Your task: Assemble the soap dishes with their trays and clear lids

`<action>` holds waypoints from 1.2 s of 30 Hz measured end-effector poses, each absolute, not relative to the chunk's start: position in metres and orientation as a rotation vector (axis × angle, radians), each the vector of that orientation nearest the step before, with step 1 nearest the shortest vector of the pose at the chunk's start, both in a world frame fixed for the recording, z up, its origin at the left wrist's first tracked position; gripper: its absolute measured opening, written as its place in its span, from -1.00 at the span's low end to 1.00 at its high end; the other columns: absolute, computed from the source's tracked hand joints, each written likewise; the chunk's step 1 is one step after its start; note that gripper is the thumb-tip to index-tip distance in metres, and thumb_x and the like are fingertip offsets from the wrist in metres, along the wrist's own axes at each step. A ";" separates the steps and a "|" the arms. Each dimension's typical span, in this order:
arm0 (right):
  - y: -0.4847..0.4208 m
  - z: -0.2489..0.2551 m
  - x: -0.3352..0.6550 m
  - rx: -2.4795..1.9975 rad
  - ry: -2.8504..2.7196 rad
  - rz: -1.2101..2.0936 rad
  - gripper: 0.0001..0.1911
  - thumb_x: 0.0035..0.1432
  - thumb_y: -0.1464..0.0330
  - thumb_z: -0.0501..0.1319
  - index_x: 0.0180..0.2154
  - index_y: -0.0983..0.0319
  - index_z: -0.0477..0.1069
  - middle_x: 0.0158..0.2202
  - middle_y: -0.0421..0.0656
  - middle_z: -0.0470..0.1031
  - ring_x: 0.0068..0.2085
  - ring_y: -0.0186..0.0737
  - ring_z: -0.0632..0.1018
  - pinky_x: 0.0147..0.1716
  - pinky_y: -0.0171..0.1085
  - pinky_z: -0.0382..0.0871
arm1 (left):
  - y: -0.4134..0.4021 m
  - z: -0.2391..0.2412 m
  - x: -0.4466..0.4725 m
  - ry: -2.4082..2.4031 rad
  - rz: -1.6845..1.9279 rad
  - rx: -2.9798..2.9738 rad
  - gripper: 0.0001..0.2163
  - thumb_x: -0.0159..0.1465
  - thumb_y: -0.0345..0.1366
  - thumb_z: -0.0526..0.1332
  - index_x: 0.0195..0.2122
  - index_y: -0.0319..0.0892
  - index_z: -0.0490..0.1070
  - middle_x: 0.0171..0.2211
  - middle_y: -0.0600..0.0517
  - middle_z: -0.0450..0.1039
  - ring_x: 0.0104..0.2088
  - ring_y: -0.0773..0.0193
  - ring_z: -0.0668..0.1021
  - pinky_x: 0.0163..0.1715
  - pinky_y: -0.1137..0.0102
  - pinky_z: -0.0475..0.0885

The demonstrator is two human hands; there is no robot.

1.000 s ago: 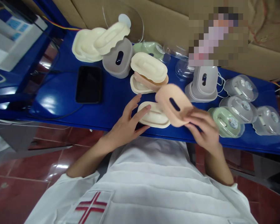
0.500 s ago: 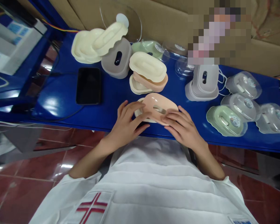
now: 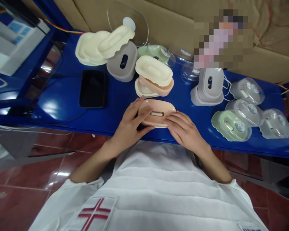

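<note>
In front of my body, a peach plastic tray (image 3: pixel 157 106) with a long slot in its middle lies level near the table's front edge. Something cream shows through the slot, and a thin pale rim peeks out below. My left hand (image 3: pixel 125 126) grips its left end, thumb at the near side and fingers over the top. At the right end, my right hand (image 3: pixel 186 130) has its fingers bent over the edge. Just behind, a cream wavy-edged tray (image 3: pixel 154 70) rests on another peach piece (image 3: pixel 167 89), with a further cream tray (image 3: pixel 142 89) under them.
On the blue table (image 3: pixel 125 93) lies a black rectangular device (image 3: pixel 92 88). Stacked cream trays (image 3: pixel 91 48) and a grey slotted piece (image 3: pixel 122 64) stand at the back left. Grey slotted pieces (image 3: pixel 210 83) and several clear-covered units (image 3: pixel 249 110) occupy the right. Cardboard (image 3: pixel 163 22) lines the back.
The peach tray has gone from tilted and offset to lying level over the cream piece, which it now mostly covers. Both hands have stayed at its ends, the right shifting slightly left.
</note>
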State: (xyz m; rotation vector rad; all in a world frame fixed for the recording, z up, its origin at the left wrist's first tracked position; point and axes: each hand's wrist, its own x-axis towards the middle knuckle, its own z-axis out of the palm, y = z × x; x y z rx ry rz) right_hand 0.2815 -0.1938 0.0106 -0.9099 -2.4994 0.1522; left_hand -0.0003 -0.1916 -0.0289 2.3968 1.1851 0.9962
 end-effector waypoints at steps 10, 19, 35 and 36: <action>-0.198 0.004 0.272 -0.942 -2.514 -0.112 -0.80 0.48 0.41 0.24 0.05 0.26 0.58 0.08 0.00 0.70 0.17 -0.03 0.65 0.19 -0.01 0.53 | -0.197 -0.021 0.004 1.191 0.862 2.596 -0.50 0.54 -0.23 0.31 0.46 -0.09 0.30 0.52 -0.28 0.23 0.56 -0.18 0.27 0.52 -0.28 0.12; -0.169 0.023 0.283 -1.041 -2.422 0.198 -0.69 0.57 0.25 0.12 0.17 0.14 0.54 0.18 -0.01 0.64 0.24 0.00 0.61 0.26 0.05 0.49 | -0.197 -0.013 0.006 1.104 0.708 2.620 -0.65 0.55 -0.35 0.19 0.31 -0.06 0.51 0.41 -0.10 0.45 0.45 -0.06 0.44 0.53 -0.19 0.11; 0.041 0.013 0.243 -1.904 -1.928 -0.200 -0.26 0.68 0.24 -0.38 0.21 0.65 0.39 0.23 0.27 0.52 0.37 0.11 0.47 0.36 0.17 0.26 | -0.196 -0.014 0.004 1.011 0.759 2.610 -0.69 0.53 -0.31 0.24 0.26 -0.05 0.53 0.35 -0.12 0.50 0.41 -0.06 0.48 0.42 -0.03 0.37; 0.042 0.017 0.243 -1.871 -1.933 -0.211 -0.33 0.70 0.25 -0.29 0.19 0.59 0.42 0.23 0.23 0.53 0.34 0.08 0.48 0.36 0.15 0.28 | -0.197 -0.014 0.004 0.982 0.757 2.607 -0.71 0.53 -0.30 0.25 0.24 -0.04 0.55 0.33 -0.12 0.51 0.38 -0.05 0.50 0.39 -0.01 0.40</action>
